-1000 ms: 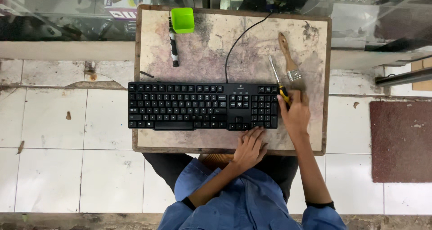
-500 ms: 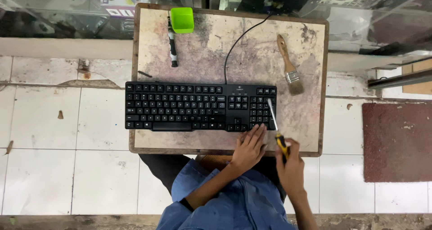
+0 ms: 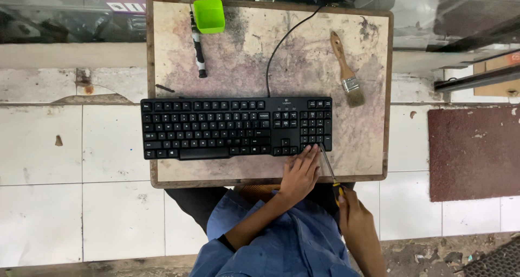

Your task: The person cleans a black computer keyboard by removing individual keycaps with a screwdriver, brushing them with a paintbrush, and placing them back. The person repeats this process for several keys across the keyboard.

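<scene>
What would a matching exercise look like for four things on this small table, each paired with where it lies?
Things:
1. green tray
2. paintbrush
3. black keyboard
4. screwdriver

Places:
A. across the middle of the table, cable running to the far edge
B. far left corner, beside a black marker
C. in the right hand, tip at the keyboard's near right corner
D. far right part of the table, bristles toward the person

Pairs: 1-B, 2-D, 3-A, 4-C. The left hand rests by that same corner.
</scene>
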